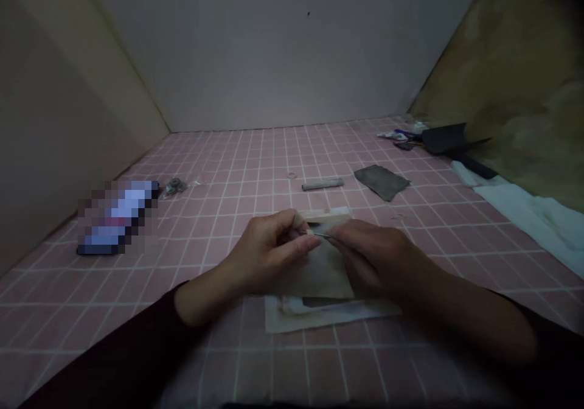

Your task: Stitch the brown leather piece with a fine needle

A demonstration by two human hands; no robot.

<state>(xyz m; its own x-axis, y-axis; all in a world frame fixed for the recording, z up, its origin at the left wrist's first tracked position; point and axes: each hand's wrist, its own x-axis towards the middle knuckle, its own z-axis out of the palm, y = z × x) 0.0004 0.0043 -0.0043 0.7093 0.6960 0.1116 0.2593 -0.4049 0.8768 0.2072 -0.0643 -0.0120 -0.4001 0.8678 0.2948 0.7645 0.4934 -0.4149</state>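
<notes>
Here, both hands pinch nearly closed around a thin, shiny metallic rod.

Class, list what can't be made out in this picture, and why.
All in the head view:
- Whatever the left hand may pinch: too small, partly behind fingers.
- The thin metal rod's right end: hidden by the right hand.
- The phone's screen content: pixelated.
- The clear plastic bag's contents: too small, dim.

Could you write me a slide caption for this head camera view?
Two hands, left and right, meet at a thin metallic piece above paper sheets on a pink checked surface.
</notes>
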